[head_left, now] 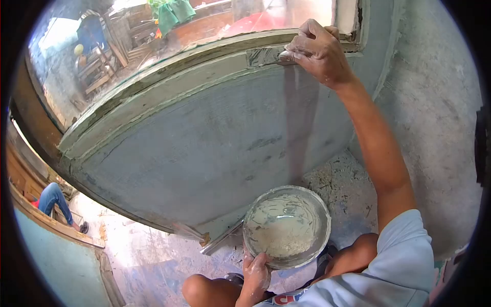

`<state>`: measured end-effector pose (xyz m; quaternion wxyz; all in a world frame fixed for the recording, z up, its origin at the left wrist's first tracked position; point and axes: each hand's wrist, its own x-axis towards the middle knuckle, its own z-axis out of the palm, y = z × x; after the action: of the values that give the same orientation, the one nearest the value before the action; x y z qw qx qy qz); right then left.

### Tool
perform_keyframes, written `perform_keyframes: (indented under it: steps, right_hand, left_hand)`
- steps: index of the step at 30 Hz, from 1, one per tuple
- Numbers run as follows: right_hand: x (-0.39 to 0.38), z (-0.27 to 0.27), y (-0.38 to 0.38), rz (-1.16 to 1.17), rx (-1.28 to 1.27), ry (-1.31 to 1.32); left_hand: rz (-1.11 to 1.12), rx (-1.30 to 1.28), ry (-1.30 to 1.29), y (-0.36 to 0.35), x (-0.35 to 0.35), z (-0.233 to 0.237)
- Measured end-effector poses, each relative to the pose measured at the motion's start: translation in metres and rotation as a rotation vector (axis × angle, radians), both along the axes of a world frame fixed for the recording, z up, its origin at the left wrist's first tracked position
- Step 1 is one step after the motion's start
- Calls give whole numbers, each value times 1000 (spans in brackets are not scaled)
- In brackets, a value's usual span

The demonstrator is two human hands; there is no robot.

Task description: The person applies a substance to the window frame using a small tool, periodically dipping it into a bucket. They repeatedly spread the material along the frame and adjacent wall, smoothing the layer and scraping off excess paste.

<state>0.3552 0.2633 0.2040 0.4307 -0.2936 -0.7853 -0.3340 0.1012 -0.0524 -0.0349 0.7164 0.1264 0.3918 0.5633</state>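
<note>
My left hand (pixel 255 273) grips the near rim of a round metal bowl (pixel 312 207) smeared with pale putty, held low in front of my knees. My right hand (pixel 319 48) is raised and closed on a putty knife (pixel 284 55), whose blade presses flat against the upper ledge of a pale green wall panel (pixel 204 143). A fresh grey smear (pixel 263 55) lies just left of the blade. Most of the knife is hidden by my fingers.
A weathered window frame (pixel 169 64) runs above the panel, with wooden clutter and a green cloth (pixel 174 15) outside. A rough plaster wall (pixel 434 102) stands right. The floor (pixel 163 256) is spattered white. A person in jeans (pixel 53 197) sits at far left.
</note>
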Motion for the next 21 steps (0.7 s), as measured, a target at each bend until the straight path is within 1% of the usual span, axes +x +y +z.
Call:
perform_keyframes:
  steps: [4,5,7,8,10,11,13,15,17,19,20,21]
  right_hand:
    - [33,2,9,-14,-14,9]
    - [44,2,11,-14,-19,14]
    - [73,1,15,-18,5,30]
    - [92,-2,21,33,-65,93]
    - [125,-13,6,25,-12,125]
    - [131,-27,-9,43,-31,211]
    - [129,-60,-50,108,-463,607]
    - [112,-104,-84,61,-851,716]
    - [73,-149,-117,58,-1167,613]
    - [54,-201,-137,154,-1412,415]
    - [48,-214,-146,227,-1569,335]
    - [43,-225,-155,303,-1717,253]
  left_hand:
    - [11,-37,14,3,6,7]
    - [12,-42,19,2,7,2]
    - [31,-37,57,2,10,-12]
    - [21,-42,76,1,11,-15]
    - [65,-52,129,-3,10,-41]
    - [135,-21,157,-6,11,-57]
    - [142,-102,293,-14,7,-73]
    - [33,-182,540,-12,4,-70]
    - [192,13,394,-1,13,-66]
    - [227,-88,340,2,21,-56]
    - [213,-92,367,4,26,-54]
    - [215,-115,382,0,29,-63]
